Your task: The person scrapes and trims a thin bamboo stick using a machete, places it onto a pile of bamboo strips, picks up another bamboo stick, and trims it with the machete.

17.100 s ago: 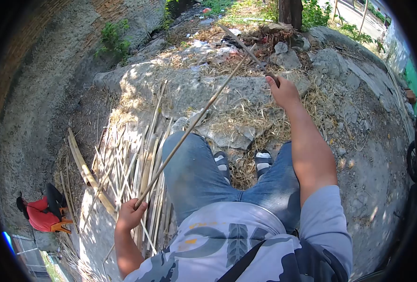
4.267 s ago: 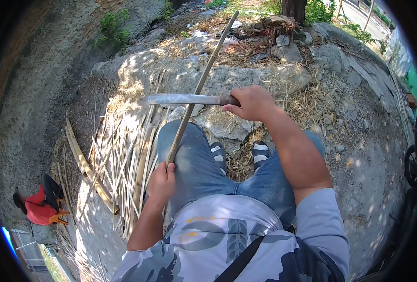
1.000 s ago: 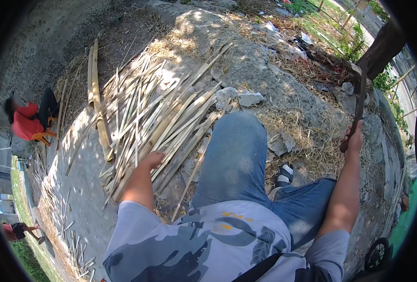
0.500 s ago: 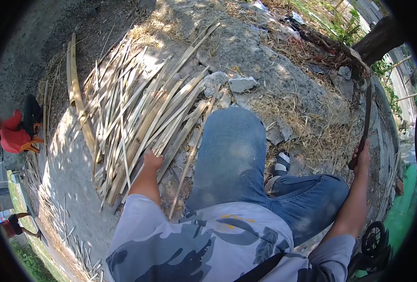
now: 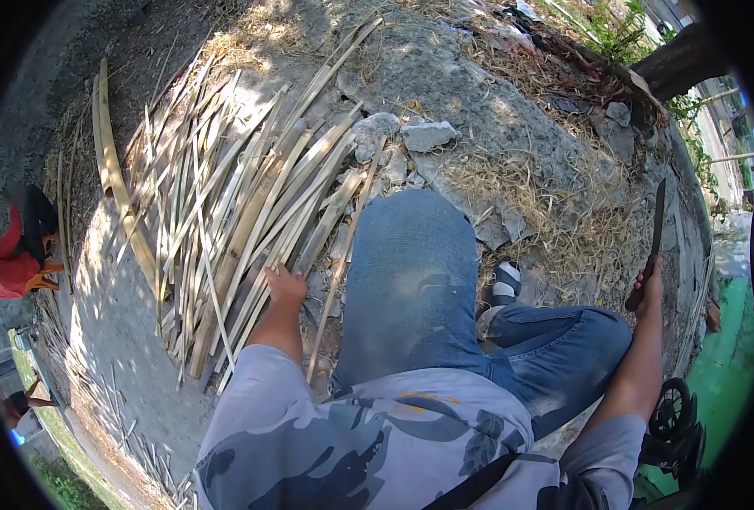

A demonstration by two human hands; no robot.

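My left hand (image 5: 287, 285) reaches down to the near right side of a heap of split bamboo strips (image 5: 249, 200). Its fingers are curled around a pale bamboo strip at the heap's edge, and their tips are partly hidden among the strips. Out to the right, my right hand (image 5: 649, 293) is closed round the handle of a machete (image 5: 659, 212). The long dark blade points up and away from me, clear of the heap. Between my two hands is my bent knee in blue jeans (image 5: 412, 255).
One long strip (image 5: 343, 263) lies beside my knee. Broken concrete chunks (image 5: 429, 136) sit ahead, with dry shavings (image 5: 555, 229) on the right. A tree trunk (image 5: 678, 64) stands far right. A person in red (image 5: 13, 270) sits at left, and a wheel (image 5: 674, 416) shows lower right.
My left hand has shifted slightly right and its fingers have come down on the strips. The machete stays in my right hand, a little lower in view. The whole view has turned slightly.
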